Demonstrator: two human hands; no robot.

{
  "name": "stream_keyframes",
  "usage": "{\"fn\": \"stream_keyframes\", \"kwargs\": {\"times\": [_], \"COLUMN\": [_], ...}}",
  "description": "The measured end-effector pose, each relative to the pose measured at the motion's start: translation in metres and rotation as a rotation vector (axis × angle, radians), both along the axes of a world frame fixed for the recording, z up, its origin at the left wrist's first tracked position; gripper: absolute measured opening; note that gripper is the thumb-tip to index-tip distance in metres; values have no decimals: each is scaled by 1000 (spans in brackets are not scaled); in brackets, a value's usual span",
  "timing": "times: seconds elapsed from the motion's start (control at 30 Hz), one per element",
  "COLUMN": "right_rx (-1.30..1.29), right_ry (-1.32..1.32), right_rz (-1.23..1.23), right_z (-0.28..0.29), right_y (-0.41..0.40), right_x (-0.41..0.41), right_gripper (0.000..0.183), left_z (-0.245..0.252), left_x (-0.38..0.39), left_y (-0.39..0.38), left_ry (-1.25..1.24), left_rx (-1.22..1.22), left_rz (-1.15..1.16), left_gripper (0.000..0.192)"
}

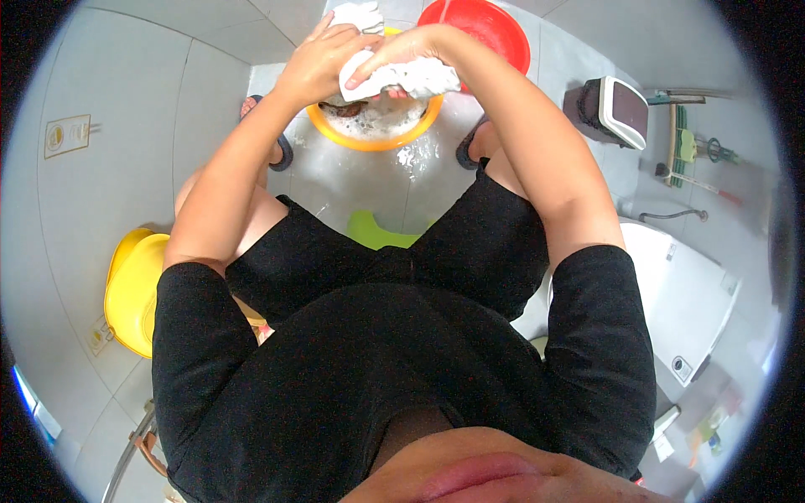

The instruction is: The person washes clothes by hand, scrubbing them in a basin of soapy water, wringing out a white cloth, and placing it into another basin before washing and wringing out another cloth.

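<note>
A wet white cloth [427, 77] is bunched between my two hands above a yellow-orange basin [374, 144]. My left hand [330, 56] grips it, and more white fabric [358, 17] shows beyond those fingers. From the other side my right hand [402, 53] clasps the cloth, its thumb lying along the top and its other fingertips showing beneath. White suds [399, 122] fill the basin below, and a dark brown item [346, 110] lies partly in them, mostly hidden by the cloth and my hands.
A red basin [497, 38] stands just beyond on the right. Water gleams on the tiled floor [412, 160]. A lidded bin [610, 113] and a white toilet [673, 289] are to the right. Yellow basins [132, 292] lean at the left wall. A green stool [377, 232] shows between my legs.
</note>
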State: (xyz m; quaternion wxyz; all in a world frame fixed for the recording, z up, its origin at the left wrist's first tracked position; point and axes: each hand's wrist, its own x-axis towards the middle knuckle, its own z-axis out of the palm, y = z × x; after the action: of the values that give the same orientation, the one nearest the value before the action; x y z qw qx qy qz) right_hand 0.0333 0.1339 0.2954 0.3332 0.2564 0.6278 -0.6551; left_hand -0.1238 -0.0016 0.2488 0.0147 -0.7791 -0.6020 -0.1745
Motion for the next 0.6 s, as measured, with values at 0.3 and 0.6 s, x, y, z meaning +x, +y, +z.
{"fn": "stream_keyframes", "kwargs": {"times": [0.3, 0.6], "right_rx": [961, 1449], "right_ry": [223, 792], "right_rz": [418, 316], "right_z": [-33, -55], "right_y": [-14, -5], "right_x": [-3, 11], "right_gripper": [61, 49], "left_z": [-37, -65], "left_x": [15, 22], "left_y": [10, 4], "left_ry": [-172, -936], "left_rx": [-350, -492], "left_rz": [251, 403], "left_gripper": [50, 41]}}
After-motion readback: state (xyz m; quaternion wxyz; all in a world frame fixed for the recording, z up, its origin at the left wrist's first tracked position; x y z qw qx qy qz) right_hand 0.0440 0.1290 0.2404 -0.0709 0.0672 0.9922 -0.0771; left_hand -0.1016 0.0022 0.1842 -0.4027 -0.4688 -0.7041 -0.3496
